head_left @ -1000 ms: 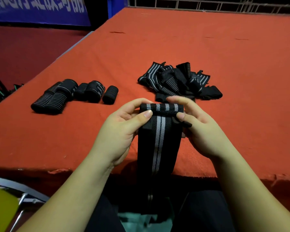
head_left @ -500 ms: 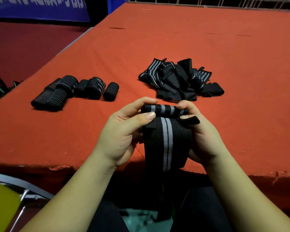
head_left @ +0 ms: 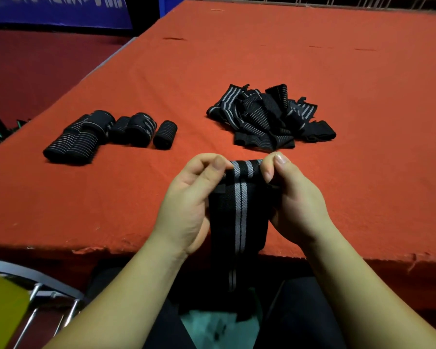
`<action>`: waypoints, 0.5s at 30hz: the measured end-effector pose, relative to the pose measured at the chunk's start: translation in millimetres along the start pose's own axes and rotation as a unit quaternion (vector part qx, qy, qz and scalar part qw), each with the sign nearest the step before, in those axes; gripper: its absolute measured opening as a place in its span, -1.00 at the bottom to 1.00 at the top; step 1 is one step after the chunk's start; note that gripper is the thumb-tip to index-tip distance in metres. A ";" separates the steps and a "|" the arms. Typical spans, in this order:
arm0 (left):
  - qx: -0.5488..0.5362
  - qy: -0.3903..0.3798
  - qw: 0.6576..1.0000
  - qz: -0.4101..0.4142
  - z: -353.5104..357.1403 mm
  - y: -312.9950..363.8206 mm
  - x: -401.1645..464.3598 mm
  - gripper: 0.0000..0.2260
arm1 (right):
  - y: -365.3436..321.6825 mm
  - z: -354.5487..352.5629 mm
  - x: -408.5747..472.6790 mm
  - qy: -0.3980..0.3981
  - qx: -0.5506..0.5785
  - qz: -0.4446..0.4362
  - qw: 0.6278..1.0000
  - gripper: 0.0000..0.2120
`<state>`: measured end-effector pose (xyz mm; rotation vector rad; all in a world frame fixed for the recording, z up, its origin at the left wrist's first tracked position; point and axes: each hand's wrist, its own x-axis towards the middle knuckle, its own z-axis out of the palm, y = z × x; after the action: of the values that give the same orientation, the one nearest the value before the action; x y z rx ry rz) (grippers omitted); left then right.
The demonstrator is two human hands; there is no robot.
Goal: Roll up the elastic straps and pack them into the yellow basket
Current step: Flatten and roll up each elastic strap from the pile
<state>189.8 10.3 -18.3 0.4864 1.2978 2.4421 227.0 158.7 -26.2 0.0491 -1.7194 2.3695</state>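
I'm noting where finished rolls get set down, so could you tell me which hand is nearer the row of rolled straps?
Left. The left hand is on the strap's side facing the rolled straps; the right hand pinches its far side.

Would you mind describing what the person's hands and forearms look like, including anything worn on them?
Both forearms are bare as far as the view shows, with no sleeves visible. The left hand and right hand wear no gloves, rings, watch or wristband. The visible fingernails are short and unpainted.
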 end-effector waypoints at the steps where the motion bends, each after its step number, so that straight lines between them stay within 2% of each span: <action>1: 0.018 0.007 1.000 0.009 0.0 -1.1 0.7 -0.95 | 0.2 0.4 -0.3 0.001 -0.040 -0.016 0.999 -0.68; 2: 0.036 0.009 0.999 0.012 0.4 -1.2 1.2 -0.95 | 0.4 -0.2 -0.4 -0.001 -0.078 -0.032 0.996 -0.69; 7: 0.149 0.004 0.989 -0.019 -4.4 0.0 0.7 -0.61 | -1.6 -1.4 -4.0 0.001 -0.153 -0.067 0.986 -0.69; 12: 0.173 0.006 0.985 -0.018 -8.2 0.0 1.4 -0.64 | 2.8 -7.9 -5.3 -0.031 -0.176 -0.076 0.981 -0.72; 15: 0.164 -0.002 0.986 -0.011 -9.3 -2.7 1.0 -0.66 | 0.1 -14.1 -5.4 -0.053 -0.125 -0.043 0.990 -0.71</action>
<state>185.2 5.5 -25.4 0.5548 1.7042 2.2135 233.6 171.2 -31.7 0.2073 -2.0072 2.1086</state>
